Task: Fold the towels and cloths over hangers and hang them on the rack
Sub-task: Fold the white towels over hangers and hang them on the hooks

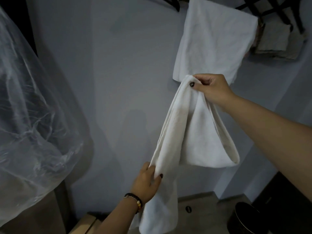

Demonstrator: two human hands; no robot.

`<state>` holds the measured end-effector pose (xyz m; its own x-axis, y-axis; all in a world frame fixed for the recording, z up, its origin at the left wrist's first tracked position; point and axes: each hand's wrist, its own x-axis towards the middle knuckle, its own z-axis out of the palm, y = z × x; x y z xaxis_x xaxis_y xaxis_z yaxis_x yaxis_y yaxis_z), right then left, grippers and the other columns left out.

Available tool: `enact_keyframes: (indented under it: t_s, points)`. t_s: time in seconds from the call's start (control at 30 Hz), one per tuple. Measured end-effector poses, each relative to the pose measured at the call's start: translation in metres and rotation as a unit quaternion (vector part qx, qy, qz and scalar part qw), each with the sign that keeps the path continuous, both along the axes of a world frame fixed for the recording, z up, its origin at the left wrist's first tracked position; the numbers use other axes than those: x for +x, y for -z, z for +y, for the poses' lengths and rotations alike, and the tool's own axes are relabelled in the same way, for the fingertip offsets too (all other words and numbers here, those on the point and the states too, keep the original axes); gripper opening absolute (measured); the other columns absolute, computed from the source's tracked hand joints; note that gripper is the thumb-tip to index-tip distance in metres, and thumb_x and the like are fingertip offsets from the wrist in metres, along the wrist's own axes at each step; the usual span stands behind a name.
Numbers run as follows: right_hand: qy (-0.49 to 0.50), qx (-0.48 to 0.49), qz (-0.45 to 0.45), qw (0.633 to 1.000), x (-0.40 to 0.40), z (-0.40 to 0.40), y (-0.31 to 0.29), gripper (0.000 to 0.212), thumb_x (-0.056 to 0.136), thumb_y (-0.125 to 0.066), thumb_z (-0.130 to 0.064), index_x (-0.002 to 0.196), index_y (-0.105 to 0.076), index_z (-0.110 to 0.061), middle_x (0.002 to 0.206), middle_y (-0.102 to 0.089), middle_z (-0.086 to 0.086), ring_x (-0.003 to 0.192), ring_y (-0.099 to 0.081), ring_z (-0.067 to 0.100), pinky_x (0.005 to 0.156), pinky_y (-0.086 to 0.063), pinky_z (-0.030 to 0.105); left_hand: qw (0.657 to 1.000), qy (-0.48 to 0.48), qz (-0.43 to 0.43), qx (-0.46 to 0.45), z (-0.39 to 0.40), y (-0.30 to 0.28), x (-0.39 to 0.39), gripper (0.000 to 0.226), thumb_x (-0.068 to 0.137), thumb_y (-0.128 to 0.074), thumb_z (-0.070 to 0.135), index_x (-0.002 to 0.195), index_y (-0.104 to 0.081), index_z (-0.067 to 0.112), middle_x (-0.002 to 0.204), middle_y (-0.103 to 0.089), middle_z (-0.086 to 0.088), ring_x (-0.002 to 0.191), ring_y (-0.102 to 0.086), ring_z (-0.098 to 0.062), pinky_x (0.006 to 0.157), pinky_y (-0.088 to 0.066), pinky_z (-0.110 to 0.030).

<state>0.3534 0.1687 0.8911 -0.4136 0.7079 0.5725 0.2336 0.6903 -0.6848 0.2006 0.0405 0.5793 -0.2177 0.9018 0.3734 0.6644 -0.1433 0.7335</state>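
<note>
A white towel (190, 132) hangs in the air in front of a pale wall. My right hand (211, 87) pinches its top corner up high, and part of the cloth loops down to the right. Lower down, my left hand (147, 182) grips the towel's left edge, with the rest trailing below it. Behind, another white towel (214, 41) hangs folded over a dark hanger at the top. Further right, grey-beige cloths (275, 41) hang on dark hangers (263, 7). The rack itself is out of view.
A large clear plastic cover (28, 102) bulges in from the left. A dark round bin (248, 218) stands at the bottom right beside a dark cabinet (285, 198). A light wooden surface (84, 225) shows at the bottom.
</note>
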Motion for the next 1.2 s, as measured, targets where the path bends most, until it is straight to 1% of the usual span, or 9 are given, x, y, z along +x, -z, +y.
enact_keyframes:
  t_s: [0.1,0.2,0.3,0.57,0.8,0.93,1.07,1.13,1.2]
  points:
    - [0.041,0.005,0.047,0.998,0.009,0.011,-0.007,0.024,0.086,-0.068,-0.007,0.103,-0.070,-0.023,0.099,-0.071,0.000,0.082,-0.064,0.001,0.089,-0.051,0.024,0.998,-0.034,0.009,0.052,-0.001,0.004,-0.008,0.042,0.088,-0.041,0.053,0.102,-0.057,0.017,0.102,-0.043,0.013,0.083,-0.047,-0.006,0.071,-0.043,-0.022]
    - [0.043,0.010,0.050,0.998,0.012,0.013,-0.016,0.023,0.084,-0.070,-0.010,0.096,-0.072,-0.029,0.088,-0.072,-0.015,0.088,-0.067,0.005,0.089,-0.054,0.025,0.996,-0.051,0.069,-0.025,0.001,0.018,-0.010,0.052,0.082,-0.058,0.055,0.123,-0.057,0.022,0.115,-0.050,0.003,0.099,-0.053,-0.017,0.083,-0.047,-0.029]
    - [0.036,0.013,0.047,0.998,0.013,0.015,-0.027,0.023,0.084,-0.070,-0.010,0.094,-0.072,-0.031,0.083,-0.071,-0.019,0.087,-0.068,0.004,0.086,-0.054,0.023,0.995,-0.066,0.025,-0.067,0.002,0.034,-0.014,0.051,0.083,-0.065,0.049,0.125,-0.061,0.020,0.121,-0.058,-0.002,0.108,-0.057,-0.024,0.088,-0.047,-0.030]
    - [0.147,-0.004,0.016,0.989,0.038,0.064,-0.007,0.022,0.086,-0.066,-0.008,0.107,-0.071,-0.008,0.097,-0.068,0.005,0.089,-0.061,0.014,0.080,-0.050,0.025,0.996,-0.087,-0.026,-0.010,-0.010,0.037,-0.047,0.060,0.081,-0.041,0.058,0.099,-0.068,0.008,0.096,-0.068,-0.010,0.086,-0.066,-0.031,0.068,-0.039,-0.025]
    - [0.278,-0.007,-0.074,0.958,0.056,0.084,0.043,0.021,0.096,-0.045,-0.017,0.110,-0.056,-0.006,0.107,-0.059,0.014,0.095,-0.055,0.027,0.075,-0.036,0.028,0.989,-0.063,0.137,0.003,-0.027,0.021,-0.109,0.068,0.085,-0.030,0.076,0.099,-0.069,0.021,0.099,-0.068,0.002,0.089,-0.064,-0.021,0.072,-0.046,-0.029]
    - [0.252,0.128,-0.068,0.957,0.042,0.060,0.050,0.023,0.102,-0.036,-0.022,0.108,-0.050,-0.004,0.096,-0.060,0.019,0.088,-0.056,0.034,0.068,-0.038,0.034,0.984,-0.084,0.159,-0.003,-0.037,0.008,-0.131,0.075,0.080,-0.030,0.083,0.098,-0.072,0.024,0.094,-0.070,0.003,0.086,-0.066,-0.021,0.072,-0.047,-0.028]
    - [0.114,0.218,-0.019,0.969,0.008,0.023,0.031,0.020,0.099,-0.048,-0.023,0.099,-0.056,-0.005,0.082,-0.059,0.004,0.075,-0.053,0.016,0.064,-0.035,0.023,0.987,-0.127,0.090,-0.046,-0.053,0.004,-0.128,0.048,0.077,-0.043,0.078,0.090,-0.062,0.037,0.090,-0.067,0.012,0.082,-0.064,-0.011,0.074,-0.049,-0.030]
    - [0.042,0.284,-0.009,0.958,-0.013,0.001,0.023,0.017,0.096,-0.054,-0.019,0.094,-0.059,-0.003,0.079,-0.061,0.004,0.070,-0.054,0.012,0.064,-0.038,0.018,0.990,-0.134,-0.018,-0.029,-0.051,-0.017,-0.109,0.028,0.081,-0.063,0.058,0.101,-0.052,0.041,0.097,-0.065,0.015,0.089,-0.062,0.001,0.081,-0.053,-0.029]
    - [-0.014,0.319,-0.013,0.947,-0.032,-0.017,0.020,0.016,0.093,-0.060,-0.019,0.090,-0.061,-0.003,0.078,-0.061,0.001,0.069,-0.054,0.010,0.064,-0.038,0.013,0.988,-0.088,-0.124,0.016,-0.042,-0.053,-0.085,0.055,0.075,-0.075,0.044,0.120,-0.043,0.043,0.112,-0.062,0.014,0.102,-0.060,0.004,0.088,-0.052,-0.023]
